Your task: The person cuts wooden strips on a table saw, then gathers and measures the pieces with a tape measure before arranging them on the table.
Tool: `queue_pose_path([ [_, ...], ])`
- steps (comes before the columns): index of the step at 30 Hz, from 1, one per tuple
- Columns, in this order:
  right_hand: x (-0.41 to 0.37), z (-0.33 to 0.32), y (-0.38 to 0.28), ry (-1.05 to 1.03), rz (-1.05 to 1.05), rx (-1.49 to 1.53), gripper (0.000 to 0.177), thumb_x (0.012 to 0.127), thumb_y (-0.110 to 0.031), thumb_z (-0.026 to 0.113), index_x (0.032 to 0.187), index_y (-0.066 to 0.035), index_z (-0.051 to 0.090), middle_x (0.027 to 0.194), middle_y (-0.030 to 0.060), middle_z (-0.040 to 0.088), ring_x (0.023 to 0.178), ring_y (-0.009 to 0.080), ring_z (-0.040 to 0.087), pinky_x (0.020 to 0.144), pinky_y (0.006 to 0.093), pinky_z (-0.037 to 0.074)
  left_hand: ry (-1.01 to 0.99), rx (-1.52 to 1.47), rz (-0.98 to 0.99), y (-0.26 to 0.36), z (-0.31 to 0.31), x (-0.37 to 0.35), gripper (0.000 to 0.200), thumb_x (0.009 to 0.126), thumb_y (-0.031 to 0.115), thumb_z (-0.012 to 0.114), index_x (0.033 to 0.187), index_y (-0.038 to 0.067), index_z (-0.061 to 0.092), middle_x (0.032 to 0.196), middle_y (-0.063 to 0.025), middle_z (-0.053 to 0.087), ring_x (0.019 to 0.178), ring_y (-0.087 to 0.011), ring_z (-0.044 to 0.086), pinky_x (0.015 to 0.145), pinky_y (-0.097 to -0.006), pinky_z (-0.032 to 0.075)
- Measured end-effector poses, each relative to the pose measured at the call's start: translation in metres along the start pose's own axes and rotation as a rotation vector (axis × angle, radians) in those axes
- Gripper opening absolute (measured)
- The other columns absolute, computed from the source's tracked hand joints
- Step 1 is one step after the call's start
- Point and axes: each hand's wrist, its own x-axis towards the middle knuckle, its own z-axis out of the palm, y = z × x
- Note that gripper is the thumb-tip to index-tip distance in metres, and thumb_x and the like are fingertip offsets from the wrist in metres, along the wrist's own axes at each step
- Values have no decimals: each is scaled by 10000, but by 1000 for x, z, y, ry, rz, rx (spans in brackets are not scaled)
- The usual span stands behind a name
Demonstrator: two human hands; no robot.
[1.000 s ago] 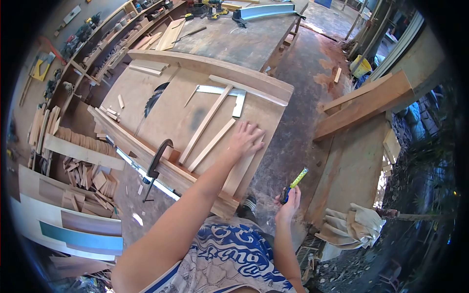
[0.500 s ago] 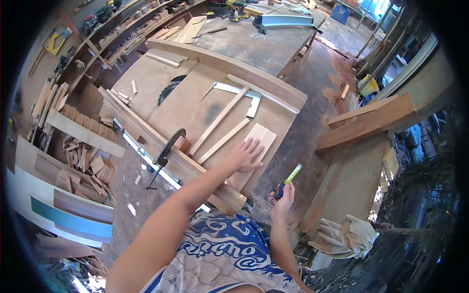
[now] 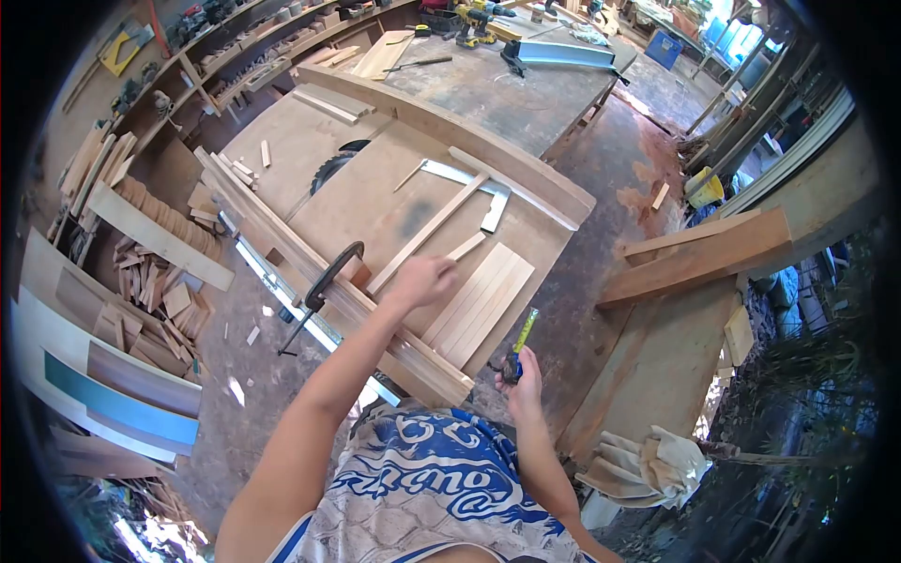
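Observation:
My left hand (image 3: 424,281) is closed over a short wooden strip (image 3: 467,246), its fingers curled at the strip; the forearm hides the lower end. Beside it lie several light wooden strips (image 3: 483,305), edge to edge like a panel. A longer strip (image 3: 432,233) slants across the saw table (image 3: 389,188), its upper end over a try square (image 3: 495,212). Off the table's right edge, my right hand (image 3: 526,380) grips a tape measure (image 3: 511,368) with a short length of yellow blade (image 3: 527,328) pulled out.
A circular saw blade (image 3: 336,169) stands up through the table. A clamp (image 3: 330,280) holds at the long wooden fence (image 3: 282,239). Cordless drills (image 3: 477,28) sit on the far bench. Offcuts (image 3: 174,305) pile at left; a thick beam (image 3: 699,258) juts in at right.
My left hand has left the side-by-side strips, moved left and curled over the short strip. My right hand, with the tape measure, has shifted slightly left and down.

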Motion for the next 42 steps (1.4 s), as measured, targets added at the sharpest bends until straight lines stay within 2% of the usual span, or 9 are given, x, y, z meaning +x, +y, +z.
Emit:
queue_pose_path([
  [2,-4,-1,5,-46,50,-2,367,1077,-389,572,1376,-178,573,970,53,662,647,198,655,535,348,528,470,155,44,-26,9,4,406,868,333,762,1192,88,756,1273,-135,712,1180,-336,661,1030,-457,526],
  [8,-8,11,32,-22,-120,-309,347,1083,-317,582,1332,-82,638,892,8,633,602,94,620,474,247,486,489,245,-36,-39,25,0,385,811,280,765,1159,119,730,1173,-127,708,1131,-316,681,975,-454,559],
  [11,-3,13,47,-44,-109,-363,322,1084,-307,577,1340,-118,626,879,15,644,601,133,654,479,269,520,206,265,-260,-40,27,4,479,825,244,767,1279,117,686,1219,-132,696,1135,-356,683,995,-465,558],
  [17,-4,16,43,-74,-117,-400,309,1086,-292,573,1315,-96,642,884,20,648,607,119,647,472,275,499,237,248,-267,-45,34,1,338,851,227,705,1164,100,716,1140,-150,707,1090,-342,695,924,-480,577],
  [20,1,8,38,-49,-160,-388,306,1084,-281,579,1311,-87,646,903,9,642,632,101,617,476,271,487,363,255,-81,-11,24,11,306,892,256,694,1157,102,716,1146,-158,705,1104,-344,684,930,-478,574],
  [26,2,-20,30,87,-306,-202,296,1078,-254,592,1314,-81,638,924,-15,604,683,90,557,505,270,498,249,226,259,47,41,151,361,968,263,645,1292,106,672,1321,-122,673,1180,-338,652,989,-480,533],
  [30,-28,-46,20,245,-206,-54,306,1080,-261,590,1330,-88,622,909,3,612,653,114,584,509,281,507,374,400,386,87,73,246,442,900,213,691,1324,102,635,1321,-89,662,1238,-292,627,1007,-489,510],
  [38,-75,-143,61,556,-157,31,299,1092,-319,555,1307,-115,589,863,59,630,562,175,647,458,297,500,398,563,335,99,94,296,517,868,86,678,1379,140,620,1272,-104,645,1250,-300,608,1058,-499,478],
  [42,-73,-170,62,523,-149,-23,313,1085,-320,555,1317,-112,581,882,63,631,556,192,653,453,302,513,283,575,363,92,89,299,449,863,94,682,1309,144,656,1279,-102,642,1220,-301,617,1044,-491,494],
])
